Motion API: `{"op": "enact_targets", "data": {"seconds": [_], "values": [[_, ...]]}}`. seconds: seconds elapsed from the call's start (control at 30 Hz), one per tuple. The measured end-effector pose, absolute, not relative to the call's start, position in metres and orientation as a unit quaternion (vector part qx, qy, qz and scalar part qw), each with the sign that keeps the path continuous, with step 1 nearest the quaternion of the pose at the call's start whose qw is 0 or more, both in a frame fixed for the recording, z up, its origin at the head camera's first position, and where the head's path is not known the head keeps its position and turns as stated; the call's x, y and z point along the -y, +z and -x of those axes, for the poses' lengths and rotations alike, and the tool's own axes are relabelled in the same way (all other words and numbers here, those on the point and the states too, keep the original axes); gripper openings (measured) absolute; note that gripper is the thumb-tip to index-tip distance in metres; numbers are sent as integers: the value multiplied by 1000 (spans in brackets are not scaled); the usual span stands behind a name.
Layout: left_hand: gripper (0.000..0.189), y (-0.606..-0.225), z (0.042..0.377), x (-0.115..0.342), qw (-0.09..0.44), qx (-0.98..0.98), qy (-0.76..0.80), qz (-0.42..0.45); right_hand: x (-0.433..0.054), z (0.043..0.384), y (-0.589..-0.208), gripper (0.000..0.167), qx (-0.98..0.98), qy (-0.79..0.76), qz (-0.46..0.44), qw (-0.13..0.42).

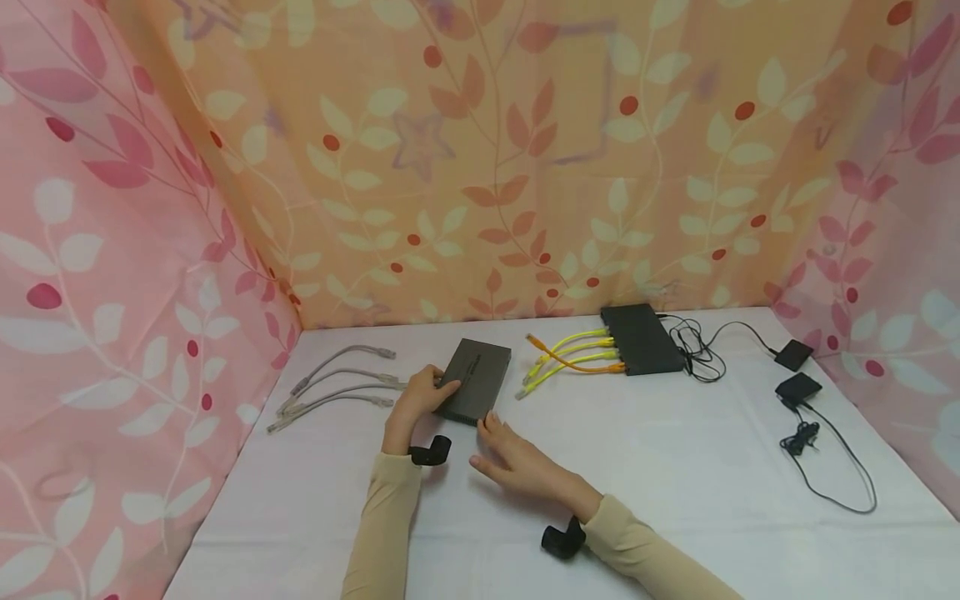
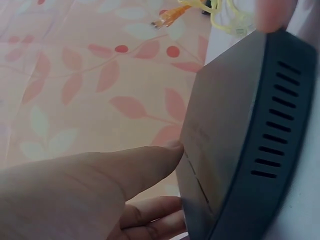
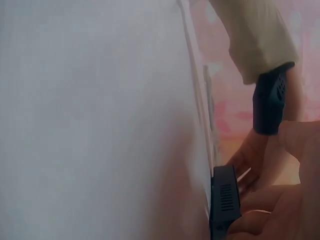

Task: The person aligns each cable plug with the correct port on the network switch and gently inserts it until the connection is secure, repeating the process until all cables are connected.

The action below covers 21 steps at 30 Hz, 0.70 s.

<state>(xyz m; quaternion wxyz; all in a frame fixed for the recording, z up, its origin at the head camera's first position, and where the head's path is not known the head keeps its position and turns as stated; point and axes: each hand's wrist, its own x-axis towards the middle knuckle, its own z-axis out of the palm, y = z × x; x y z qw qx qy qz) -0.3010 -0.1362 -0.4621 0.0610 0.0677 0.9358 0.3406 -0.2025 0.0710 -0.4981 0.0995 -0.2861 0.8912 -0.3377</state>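
A dark grey network switch (image 1: pixel 474 379) lies on the white table in front of me, its vented side (image 2: pixel 280 120) showing in the left wrist view. My left hand (image 1: pixel 422 395) grips its left edge, thumb on the top face and fingers against the side. At its near right corner, the fingertips of my right hand (image 1: pixel 525 462) touch the case, with the fingers mostly straight and the thumb apart. In the right wrist view the switch's end (image 3: pixel 226 195) stands between both hands. What the left fingers do beneath the edge is partly hidden.
Several grey network cables (image 1: pixel 337 387) lie left of the switch. A black network switch (image 1: pixel 642 339) at the back right has yellow cables (image 1: pixel 577 354), an orange cable (image 1: pixel 592 367) and a black power lead in it. Two black power adapters (image 1: pixel 793 355) lie far right, one with a coiled cord.
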Motion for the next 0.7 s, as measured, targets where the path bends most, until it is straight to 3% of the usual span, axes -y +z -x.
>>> {"op": "enact_targets", "data": {"seconds": [0.3, 0.53, 0.7], "values": [[46, -453, 291, 128, 51, -950, 300, -68, -60, 190, -495, 74, -896, -319, 299, 82], [75, -453, 284, 105, 42, -975, 206, -69, -60, 189, -497, 67, -892, -288, 346, 39], [94, -464, 288, 98, 53, -971, 218, -77, -62, 191, -496, 64, -886, -277, 370, 41]]}}
